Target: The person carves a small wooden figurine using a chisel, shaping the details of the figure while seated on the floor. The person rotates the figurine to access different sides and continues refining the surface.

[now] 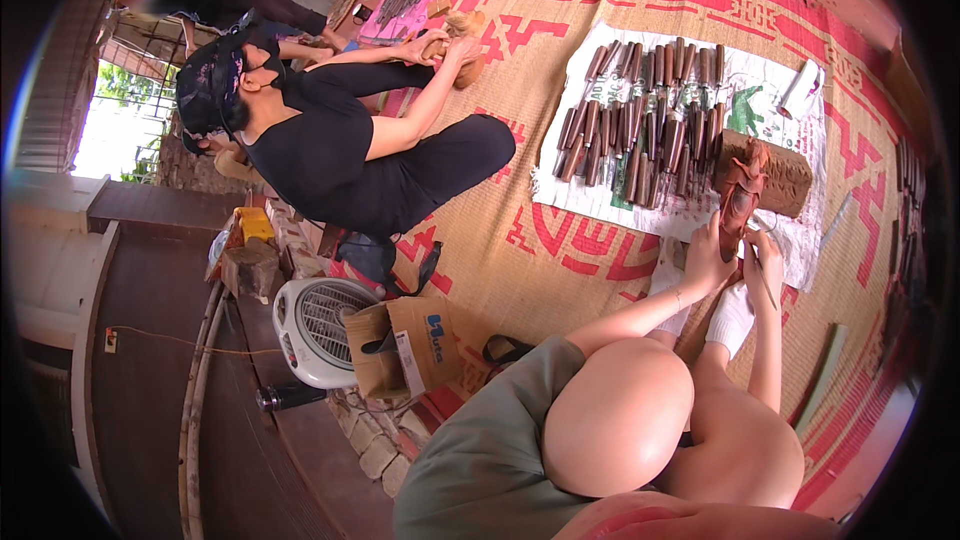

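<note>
A reddish-brown carved wooden figure [741, 195] leans against a dark wood block [790, 183] at the sheet's near right. My left hand [708, 258] is closed around the figure's near end. Close beside it, my right hand [764, 262] pinches a thin dark carving tool [768, 285] near the figure's base. The tool's tip is too small to make out. Beyond my hands, several rows of wooden-handled carving tools [650, 125] lie on a white printed sheet [560, 175].
A white roll [800, 90] lies on the sheet. The patterned red-and-tan mat [520, 270] spreads below. At left a co-worker [330, 140] sits holding a wooden piece [468, 50]. A fan [318, 330] and a cardboard box [405, 345] stand nearer. More tools [908, 210] line the right edge.
</note>
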{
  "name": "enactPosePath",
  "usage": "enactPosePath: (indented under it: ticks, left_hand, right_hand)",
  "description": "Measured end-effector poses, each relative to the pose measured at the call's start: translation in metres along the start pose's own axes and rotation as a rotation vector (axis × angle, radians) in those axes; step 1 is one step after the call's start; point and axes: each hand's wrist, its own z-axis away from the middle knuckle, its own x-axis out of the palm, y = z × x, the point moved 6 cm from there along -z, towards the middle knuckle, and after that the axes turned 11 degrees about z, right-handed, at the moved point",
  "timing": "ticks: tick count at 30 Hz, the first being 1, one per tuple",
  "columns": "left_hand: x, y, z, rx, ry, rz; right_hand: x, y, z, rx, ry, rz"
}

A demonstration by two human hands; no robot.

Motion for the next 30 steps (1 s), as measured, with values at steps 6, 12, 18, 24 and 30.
enactPosePath:
  ticks: [6,12,18,24,30]
  left_hand:
    - [-0.002,-0.016,0.005,-0.031,0.041,0.005]
    - [0.003,-0.008,0.001,0.016,0.029,0.013]
    - [0.003,-0.015,0.003,-0.033,0.035,0.011]
    - [0.003,-0.011,0.000,-0.005,0.003,0.029]
    - [0.007,-0.008,0.002,-0.014,0.024,0.011]
  right_hand:
    - [0.010,-0.009,0.006,-0.006,-0.147,-0.043]
    - [0.011,0.005,0.002,-0.028,-0.049,0.036]
    - [0.001,-0.010,0.002,-0.003,-0.097,-0.045]
    - [0.009,-0.003,0.005,-0.043,-0.091,-0.022]
    - [0.007,0.009,-0.002,-0.071,-0.044,0.031]
